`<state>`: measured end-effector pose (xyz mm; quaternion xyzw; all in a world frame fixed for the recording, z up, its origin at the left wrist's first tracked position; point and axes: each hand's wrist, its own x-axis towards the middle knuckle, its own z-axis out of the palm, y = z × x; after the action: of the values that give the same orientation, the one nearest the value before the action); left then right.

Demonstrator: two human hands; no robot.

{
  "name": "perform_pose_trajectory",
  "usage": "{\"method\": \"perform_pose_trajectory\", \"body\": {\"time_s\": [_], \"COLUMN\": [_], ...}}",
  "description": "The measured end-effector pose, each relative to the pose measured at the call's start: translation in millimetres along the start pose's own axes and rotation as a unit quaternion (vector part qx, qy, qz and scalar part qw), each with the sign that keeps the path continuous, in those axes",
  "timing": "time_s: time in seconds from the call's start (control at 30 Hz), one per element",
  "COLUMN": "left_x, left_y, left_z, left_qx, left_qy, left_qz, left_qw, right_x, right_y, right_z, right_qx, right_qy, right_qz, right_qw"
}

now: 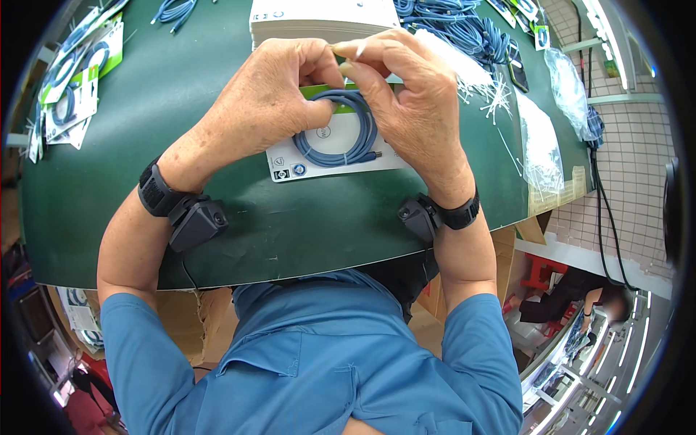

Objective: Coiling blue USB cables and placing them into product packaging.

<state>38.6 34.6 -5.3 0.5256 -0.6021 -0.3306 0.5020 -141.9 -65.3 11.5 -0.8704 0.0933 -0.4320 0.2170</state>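
Note:
A coiled blue cable (366, 138) lies on a white and green backing card (391, 161) on the table in front of me. My left hand (254, 98) is closed at the card's upper edge, its thumb against the top of the coil. My right hand (420, 98) pinches a thin white cable tie (360, 49) between thumb and forefinger, just above the coil. The fingertips of both hands meet there. Part of the tie and the card's top edge are hidden behind my fingers.
A stack of white cards (319, 23) stands beyond my hands. Blue cables (464, 32) and loose white cable ties (464, 76) lie at the far right, near a clear plastic bag (540, 148). Carded cables (72, 94) are piled at the left on the green table (290, 232).

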Motion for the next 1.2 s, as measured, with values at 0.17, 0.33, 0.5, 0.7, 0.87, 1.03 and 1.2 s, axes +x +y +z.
{"method": "perform_pose_trajectory", "body": {"time_s": [0.17, 0.33, 0.5, 0.7, 0.87, 1.03, 1.2], "left_x": [7, 10, 10, 16, 7, 6, 8], "left_y": [-5, -4, -3, -3, 3, 13, 22], "left_z": [-7, -17, -21, -16, -22, -20, -25], "left_qx": [0.001, 0.131, 0.117, 0.083, 0.018, -0.007, -0.005], "left_qy": [0.015, -0.011, 0.025, 0.045, 0.033, 0.023, -0.006], "left_qz": [0.012, 0.051, 0.077, 0.105, 0.025, -0.011, -0.038], "left_qw": [1.0, 0.99, 0.99, 0.99, 0.999, 1.0, 0.999], "right_x": [2, -4, 1, -2, -2, -3, -2], "right_y": [-8, -22, -21, -19, -24, -27, -26], "right_z": [-11, -10, -16, -23, -12, -9, -11], "right_qx": [-0.058, 0.066, 0.183, 0.194, 0.137, 0.154, 0.072], "right_qy": [-0.055, -0.1, -0.161, -0.156, -0.122, -0.084, -0.046], "right_qz": [-0.039, 0.096, 0.155, 0.197, 0.144, 0.13, 0.028], "right_qw": [0.996, 0.988, 0.957, 0.948, 0.972, 0.976, 0.996]}}
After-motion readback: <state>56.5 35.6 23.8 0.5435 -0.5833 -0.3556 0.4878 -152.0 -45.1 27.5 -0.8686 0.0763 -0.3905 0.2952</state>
